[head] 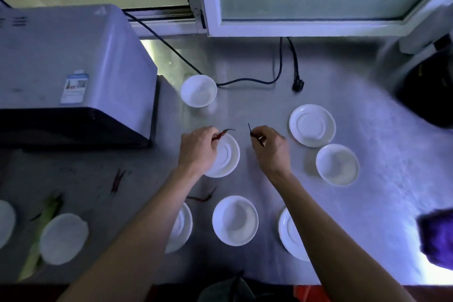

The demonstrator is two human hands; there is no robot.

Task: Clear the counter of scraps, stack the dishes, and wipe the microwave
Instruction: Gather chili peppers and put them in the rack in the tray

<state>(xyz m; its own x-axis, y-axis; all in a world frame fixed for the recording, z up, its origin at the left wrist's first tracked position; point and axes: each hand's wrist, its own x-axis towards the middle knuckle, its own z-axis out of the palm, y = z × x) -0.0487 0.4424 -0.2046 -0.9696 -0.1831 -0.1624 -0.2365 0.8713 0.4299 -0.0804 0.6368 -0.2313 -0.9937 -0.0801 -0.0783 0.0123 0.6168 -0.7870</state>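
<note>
Both hands are working at mid-counter. The left hand (197, 148) is pinching a dried red chilli (221, 133) over the far edge of a saucer (224, 155); the right hand (270, 146) is pinching a dark chilli stem (250, 131), fingers curled round it, just right of that saucer.

Progress, as judged: the scrap stage is only beginning. Two more chillies are lying loose on the counter (257, 105), one pair (117, 180) to the near left, another (202, 197) under the left forearm. A green vegetable piece (47, 216) is sitting at the near left edge.

No dishes are stacked yet. Bowls and saucers are standing apart: a far bowl (198, 91) beside the microwave (73, 68), a right saucer (312, 125), a right bowl (337, 164), a near bowl (235, 220), and a left dish (63, 238). The microwave is sitting far left, its cord (245, 80) trailing across the counter with the plug (298, 85) lying loose. No cloth is showing, so wiping looks not yet started.

Hard to make out: two near saucers are partly hidden by the forearms. A dark round object at far right and a purple thing (437, 238) at the near right are cut off by the frame and blurred; cannot tell what they are. Another dish is clipped at the left edge
</note>
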